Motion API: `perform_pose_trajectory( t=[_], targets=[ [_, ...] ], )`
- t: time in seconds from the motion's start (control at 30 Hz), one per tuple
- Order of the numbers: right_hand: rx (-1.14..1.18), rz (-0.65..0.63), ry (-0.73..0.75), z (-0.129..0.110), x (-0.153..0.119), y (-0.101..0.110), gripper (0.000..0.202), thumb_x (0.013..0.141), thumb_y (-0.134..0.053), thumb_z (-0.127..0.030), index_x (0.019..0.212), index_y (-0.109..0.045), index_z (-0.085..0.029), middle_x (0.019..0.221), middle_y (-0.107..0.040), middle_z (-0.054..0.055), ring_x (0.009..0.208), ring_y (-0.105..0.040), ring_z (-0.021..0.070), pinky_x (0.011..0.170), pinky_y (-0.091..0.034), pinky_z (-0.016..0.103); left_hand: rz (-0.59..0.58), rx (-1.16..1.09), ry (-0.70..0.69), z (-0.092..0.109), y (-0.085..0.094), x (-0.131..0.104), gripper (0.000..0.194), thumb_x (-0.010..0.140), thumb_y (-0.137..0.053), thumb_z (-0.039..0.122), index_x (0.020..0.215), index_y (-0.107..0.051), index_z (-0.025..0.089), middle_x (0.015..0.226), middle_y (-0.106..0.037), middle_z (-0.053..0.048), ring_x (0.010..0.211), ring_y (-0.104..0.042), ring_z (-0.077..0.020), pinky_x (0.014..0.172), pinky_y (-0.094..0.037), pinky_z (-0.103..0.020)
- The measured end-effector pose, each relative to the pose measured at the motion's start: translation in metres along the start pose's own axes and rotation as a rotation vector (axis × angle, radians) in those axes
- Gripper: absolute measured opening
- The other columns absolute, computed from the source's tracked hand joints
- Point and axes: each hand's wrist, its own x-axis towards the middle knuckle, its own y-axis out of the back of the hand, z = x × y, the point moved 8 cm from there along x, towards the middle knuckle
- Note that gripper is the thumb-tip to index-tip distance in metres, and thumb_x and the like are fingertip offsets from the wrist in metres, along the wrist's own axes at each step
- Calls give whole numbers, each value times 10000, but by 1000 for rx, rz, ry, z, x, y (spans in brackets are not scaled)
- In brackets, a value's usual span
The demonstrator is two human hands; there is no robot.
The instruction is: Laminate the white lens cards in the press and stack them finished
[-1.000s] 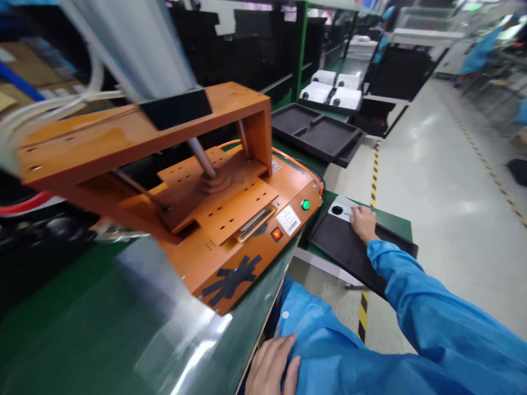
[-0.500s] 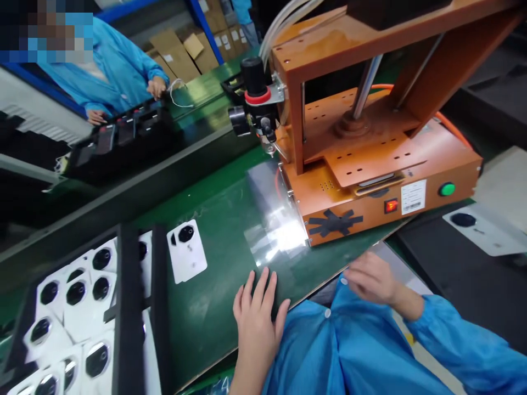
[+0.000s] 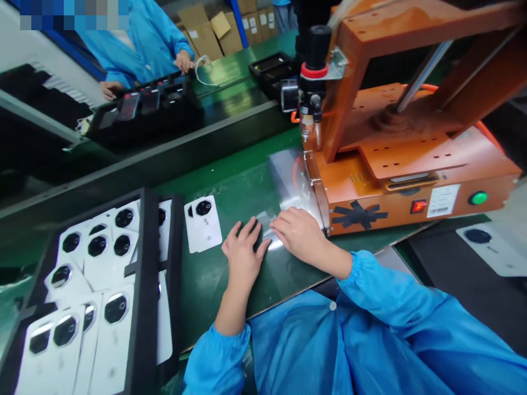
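Observation:
My left hand rests on the green tabletop with fingers spread, its fingertips at the edge of small clear film pieces. Beside it, my right hand has its fingers bent and pressed together on the clear film; the exact grip is partly hidden. A larger glossy clear sheet lies behind my right hand, against the machine. Left of my hands lies a white phone back panel with a black camera window, apparently overlapping a second one.
An orange press machine with a lit red switch and green button stands at right. At left, a black foam tray holds several white panels. Another panel lies far right on black foam. A co-worker in blue sits across.
My right hand has come from the table's front edge onto the clear film beside my left hand. My left hand has moved forward, next to the film. The view has shifted.

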Motion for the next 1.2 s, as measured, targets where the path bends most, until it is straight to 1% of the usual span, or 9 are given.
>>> perform_pose_trajectory(
  t=[0.1, 0.2, 0.4, 0.53, 0.77, 0.97, 1.03, 1.1, 1.2],
  targets=[
    [61, 4, 28, 6, 13, -10, 166, 1014, -584, -256, 1059, -728, -186, 992, -665, 80, 942, -512, 219, 794, -356, 364, -1, -20, 15, -8, -11, 7, 351, 929, -671, 413, 1259, -708, 298, 1359, -685, -51, 1346, -486, -346, 1093, -370, -586],
    [75, -24, 99, 4, 14, -20, 179, 1002, -616, -268, 1133, -720, -204, 1041, -674, 74, 976, -512, 218, 812, -342, 363, 33, -38, 14, -10, -12, 3, 299, 930, -673, 411, 1203, -735, 306, 1332, -703, -36, 1314, -510, -323, 1086, -366, -562],
    [-64, -24, 250, -15, 11, -21, 222, 1051, -512, -235, 1059, -725, -174, 984, -689, 69, 945, -511, 216, 810, -323, 375, 65, -55, 15, -7, -7, 3, 192, 955, -638, 361, 1077, -780, 318, 1259, -739, -19, 1277, -540, -312, 1073, -357, -559],
    [-136, -17, 311, -21, 8, -19, 249, 1057, -473, -199, 1026, -715, -149, 939, -679, 71, 903, -504, 217, 793, -327, 377, 63, -34, 8, -5, -7, 4, 182, 948, -651, 348, 1074, -781, 326, 1267, -736, -17, 1285, -541, -312, 1061, -352, -559],
    [-164, 10, 347, -23, 4, -19, 249, 1044, -467, -169, 945, -694, -150, 882, -645, 66, 865, -479, 218, 735, -317, 375, 40, -2, 7, -6, -10, 2, 207, 961, -630, 355, 1105, -774, 325, 1289, -726, -24, 1289, -540, -317, 1055, -344, -561],
    [-130, 0, 272, -15, 7, -23, 230, 1031, -501, -201, 877, -667, -159, 881, -649, 68, 858, -498, 210, 727, -336, 367, 14, 36, 6, -3, -10, 2, 253, 958, -627, 390, 1172, -748, 330, 1339, -700, -23, 1303, -533, -313, 1064, -347, -556],
    [-124, -11, 266, -15, 4, -17, 202, 1009, -529, -197, 857, -656, -157, 871, -652, 73, 854, -518, 217, 727, -355, 370, -9, 59, -7, 2, -9, 2, 358, 937, -645, 418, 1281, -690, 331, 1420, -646, -27, 1336, -509, -319, 1076, -346, -551],
    [-106, 18, 228, -15, -3, -1, 145, 980, -563, -185, 868, -649, -157, 889, -664, 82, 865, -542, 226, 742, -385, 379, -60, 94, -27, 8, -11, 3, 567, 905, -662, 468, 1440, -562, 312, 1534, -538, -50, 1394, -455, -336, 1115, -320, -563],
    [16, 208, 107, -11, -22, 43, 37, 920, -632, -149, 952, -641, -166, 954, -684, 83, 892, -580, 225, 787, -446, 381, -155, 118, -63, 17, -16, 6, 786, 873, -654, 525, 1564, -388, 263, 1647, -371, -79, 1485, -338, -360, 1197, -231, -587]
  ],
)
